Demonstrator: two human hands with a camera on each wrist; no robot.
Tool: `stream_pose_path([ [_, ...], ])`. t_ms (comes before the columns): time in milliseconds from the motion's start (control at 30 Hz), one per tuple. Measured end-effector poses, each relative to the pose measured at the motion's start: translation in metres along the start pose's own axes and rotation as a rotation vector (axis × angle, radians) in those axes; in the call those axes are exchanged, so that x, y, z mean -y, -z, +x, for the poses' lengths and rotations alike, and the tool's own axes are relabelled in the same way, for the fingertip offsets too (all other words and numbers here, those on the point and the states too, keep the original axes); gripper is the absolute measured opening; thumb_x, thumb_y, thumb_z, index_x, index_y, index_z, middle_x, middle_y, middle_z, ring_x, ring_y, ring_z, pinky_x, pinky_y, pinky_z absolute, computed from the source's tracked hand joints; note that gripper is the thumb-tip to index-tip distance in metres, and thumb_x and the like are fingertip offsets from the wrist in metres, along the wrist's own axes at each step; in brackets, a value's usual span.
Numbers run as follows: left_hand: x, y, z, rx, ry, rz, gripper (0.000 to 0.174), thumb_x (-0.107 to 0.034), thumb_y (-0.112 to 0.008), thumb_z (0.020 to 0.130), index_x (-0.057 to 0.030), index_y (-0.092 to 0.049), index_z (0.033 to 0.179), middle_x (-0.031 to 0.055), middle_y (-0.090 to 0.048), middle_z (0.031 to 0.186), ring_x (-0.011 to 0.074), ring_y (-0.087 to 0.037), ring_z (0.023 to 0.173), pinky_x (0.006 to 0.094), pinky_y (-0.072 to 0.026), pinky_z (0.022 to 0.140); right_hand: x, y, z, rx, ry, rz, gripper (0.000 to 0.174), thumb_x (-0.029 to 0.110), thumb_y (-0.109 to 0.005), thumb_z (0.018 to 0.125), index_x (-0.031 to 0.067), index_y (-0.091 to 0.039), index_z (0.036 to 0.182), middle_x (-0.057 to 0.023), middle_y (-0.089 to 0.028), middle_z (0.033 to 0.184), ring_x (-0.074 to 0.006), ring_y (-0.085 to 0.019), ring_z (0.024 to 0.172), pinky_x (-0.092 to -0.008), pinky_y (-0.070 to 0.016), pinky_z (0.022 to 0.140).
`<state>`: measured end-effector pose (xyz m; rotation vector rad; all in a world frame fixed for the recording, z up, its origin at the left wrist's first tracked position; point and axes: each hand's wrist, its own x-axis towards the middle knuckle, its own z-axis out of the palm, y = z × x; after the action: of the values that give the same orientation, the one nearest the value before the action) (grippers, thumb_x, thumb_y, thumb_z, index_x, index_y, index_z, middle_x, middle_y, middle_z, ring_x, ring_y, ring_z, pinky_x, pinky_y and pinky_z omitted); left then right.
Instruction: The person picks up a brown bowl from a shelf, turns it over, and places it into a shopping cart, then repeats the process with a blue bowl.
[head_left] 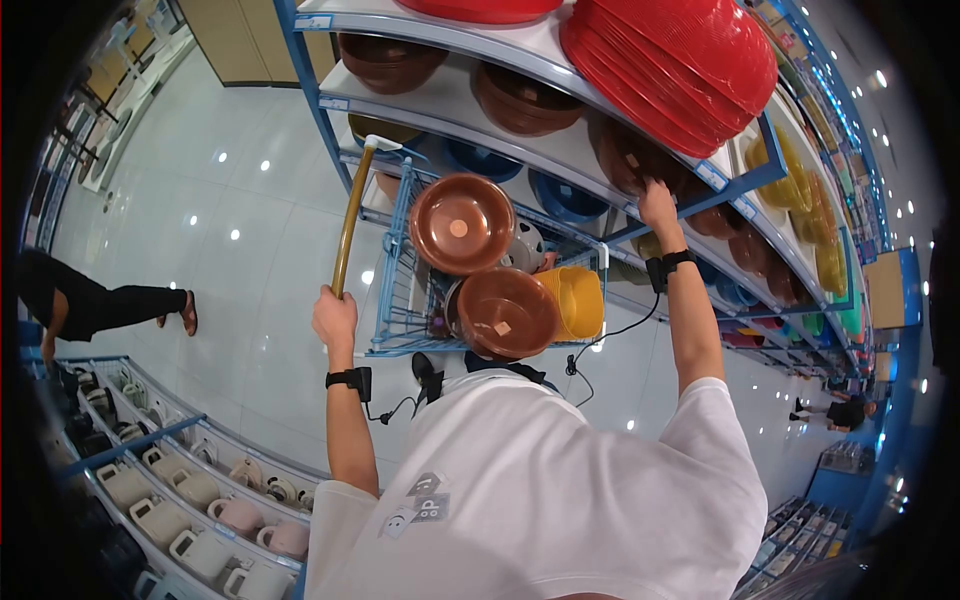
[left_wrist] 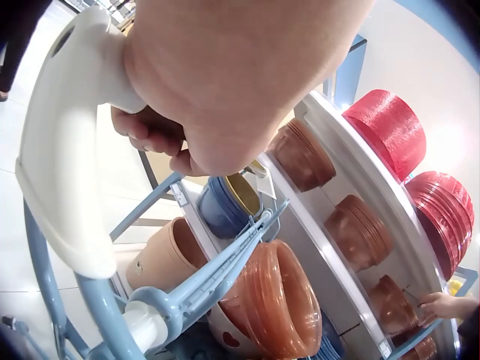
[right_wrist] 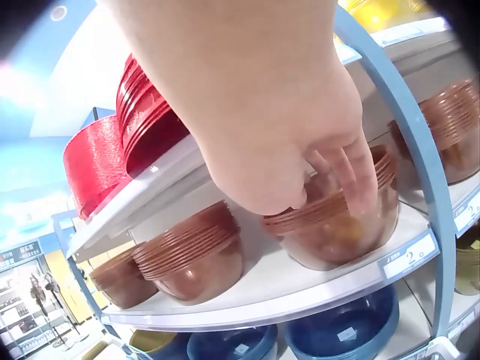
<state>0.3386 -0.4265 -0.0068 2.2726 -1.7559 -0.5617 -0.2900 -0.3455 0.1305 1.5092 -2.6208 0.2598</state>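
Note:
My left hand grips the cart's handle, a yellowish bar with white end pieces; the left wrist view shows the fingers curled near the white end. In the blue wire cart sit two stacks of glossy brown basins, with a stack of yellow containers beside them. My right hand reaches to a shelf and holds the rim of a stacked brown basin, fingers bent over the edge. The thumb's tip is partly hidden behind the wrist and palm.
Red basins stand on the shelf above, with blue basins below. A blue shelf post rises close beside my right hand. Mugs line a rack behind to the left. A person walks at far left.

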Motion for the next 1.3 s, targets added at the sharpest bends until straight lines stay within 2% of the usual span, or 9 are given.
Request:
stream_pose_path([
  [233,-0.006,0.005,-0.004,-0.006,0.015,0.025,0.026,-0.024,-0.066,0.089,-0.0029,-0.064,0.104,0.0234,-0.073,0.092,0.0439,-0.071,0.089,0.0521,-0.0563,0.08,0.006,0.015,0.005,0.066,-0.041,0.108,0.031,0.019,-0.059,0.094,-0.0016,-0.07,0.115,-0.0318,-0.068,0.1,-0.0475,-0.066,0.102,-0.0506,-0.052,0.091],
  [267,-0.005,0.003,-0.003,-0.01,0.012,0.027,0.026,-0.024,-0.066,0.089,-0.003,-0.064,0.104,0.0233,-0.073,0.091,0.0439,-0.071,0.089,0.052,-0.0564,0.08,-0.008,0.006,0.011,0.059,-0.024,0.125,0.031,0.019,-0.061,0.094,-0.0033,-0.071,0.115,-0.0305,-0.07,0.093,-0.0437,-0.072,0.086,-0.0466,-0.0564,0.082],
  [467,-0.005,0.001,-0.002,-0.017,0.021,0.036,0.026,-0.024,-0.066,0.089,-0.0039,-0.064,0.105,0.0231,-0.073,0.093,0.044,-0.071,0.089,0.0523,-0.0565,0.08,-0.036,0.0,0.031,0.21,-0.036,0.326,0.027,0.007,-0.063,0.093,-0.0071,-0.071,0.113,-0.024,-0.071,0.077,-0.0279,-0.073,0.059,-0.0358,-0.0582,0.058],
  [667,-0.006,0.002,-0.003,-0.026,0.021,0.058,0.023,-0.023,-0.067,0.088,-0.0038,-0.063,0.101,0.0226,-0.073,0.091,0.0438,-0.071,0.088,0.052,-0.0568,0.079,-0.023,0.026,0.032,0.294,-0.114,0.43,0.024,0.002,-0.059,0.093,-0.008,-0.071,0.112,-0.0179,-0.069,0.073,-0.0244,-0.072,0.057,-0.0348,-0.0565,0.052],
  [800,-0.008,0.004,-0.006,-0.044,0.018,0.052,0.023,-0.023,-0.067,0.088,-0.0041,-0.063,0.1,0.0229,-0.073,0.09,0.0441,-0.071,0.087,0.0519,-0.0567,0.079,-0.018,0.028,0.034,0.256,-0.142,0.458,0.025,-0.001,-0.057,0.092,-0.0052,-0.072,0.111,-0.022,-0.07,0.076,-0.0263,-0.071,0.055,-0.0363,-0.0568,0.053],
  [900,-0.007,0.004,-0.006,-0.031,0.019,0.054,0.023,-0.023,-0.066,0.088,-0.004,-0.063,0.1,0.023,-0.073,0.09,0.0443,-0.071,0.088,0.052,-0.0565,0.079,-0.02,0.025,0.035,0.177,-0.117,0.43,0.024,0.001,-0.055,0.092,-0.0053,-0.071,0.109,-0.0274,-0.07,0.08,-0.0356,-0.073,0.067,-0.0417,-0.0584,0.062],
  [1000,-0.008,0.004,-0.006,-0.033,0.024,0.059,0.023,-0.024,-0.066,0.088,-0.0043,-0.064,0.101,0.023,-0.073,0.091,0.0446,-0.07,0.088,0.0523,-0.0565,0.079,-0.035,0.008,0.041,0.016,0.102,0.275,0.023,0.001,-0.054,0.093,-0.0075,-0.069,0.109,-0.0252,-0.068,0.076,-0.0343,-0.071,0.062,-0.041,-0.0554,0.056],
  [1067,-0.008,0.004,-0.006,-0.034,0.029,0.064,0.024,-0.024,-0.065,0.088,-0.0045,-0.064,0.101,0.0231,-0.073,0.091,0.0446,-0.07,0.088,0.0524,-0.0565,0.079,-0.034,0.008,0.04,-0.027,0.091,0.19,0.022,0.01,-0.059,0.091,0.0015,-0.073,0.106,-0.0314,-0.066,0.099,-0.0497,-0.064,0.099,-0.0515,-0.0533,0.086],
  [1300,-0.006,0.002,-0.004,-0.014,0.045,0.075,0.024,-0.025,-0.066,0.087,-0.0049,-0.064,0.101,0.023,-0.073,0.092,0.0441,-0.071,0.089,0.0525,-0.0568,0.08,-0.026,0.004,0.035,-0.122,0.096,0.187,0.021,0.013,-0.061,0.092,0.0042,-0.074,0.106,-0.0313,-0.066,0.099,-0.0497,-0.064,0.099,-0.0523,-0.0529,0.086],
])
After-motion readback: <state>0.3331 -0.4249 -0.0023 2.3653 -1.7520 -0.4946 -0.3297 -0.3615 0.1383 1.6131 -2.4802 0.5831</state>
